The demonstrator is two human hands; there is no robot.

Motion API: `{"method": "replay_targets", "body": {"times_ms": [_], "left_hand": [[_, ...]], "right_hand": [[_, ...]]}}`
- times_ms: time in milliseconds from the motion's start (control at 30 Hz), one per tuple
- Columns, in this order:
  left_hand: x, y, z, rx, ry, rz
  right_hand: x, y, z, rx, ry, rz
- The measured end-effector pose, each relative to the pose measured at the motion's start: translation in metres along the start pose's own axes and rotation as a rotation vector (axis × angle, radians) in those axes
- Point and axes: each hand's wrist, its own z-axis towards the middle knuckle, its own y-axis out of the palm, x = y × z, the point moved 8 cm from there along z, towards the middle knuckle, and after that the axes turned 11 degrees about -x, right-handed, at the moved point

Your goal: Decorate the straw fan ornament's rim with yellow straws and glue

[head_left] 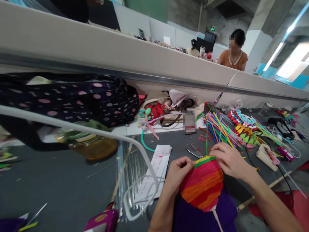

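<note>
Between my two hands is a fan-shaped craft piece [202, 185] made of rows of fuzzy strips in pink, orange and red, with a pale thin stem hanging from its lower end. Yellow and green strips [205, 161] run along its top edge. My left hand [180, 172] pinches the top left corner between thumb and fingers. At the top right corner my right hand [228, 161] is closed on the end of the green and yellow strips. Dark purple cloth [193, 216] shows beneath the piece. Just beyond it, scissors [195, 153] lie on the dark table.
Colourful pipe cleaners [217, 127] spread at the back right, near a beaded piece [243, 119]. A glass teapot [91, 146], a polka-dot bag [72, 100], and a white bent tube [96, 129] occupy the left. A person [234, 51] sits beyond the partition [145, 54].
</note>
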Motion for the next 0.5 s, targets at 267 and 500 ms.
{"method": "replay_targets", "body": {"times_ms": [267,500], "left_hand": [[-0.002,0.000,0.005,-0.015,-0.010,0.018],[-0.003,-0.001,0.007,-0.006,-0.025,0.044]], "right_hand": [[-0.006,0.007,0.007,-0.104,-0.043,-0.052],[-0.002,0.008,0.011,-0.126,-0.029,-0.062]]}}
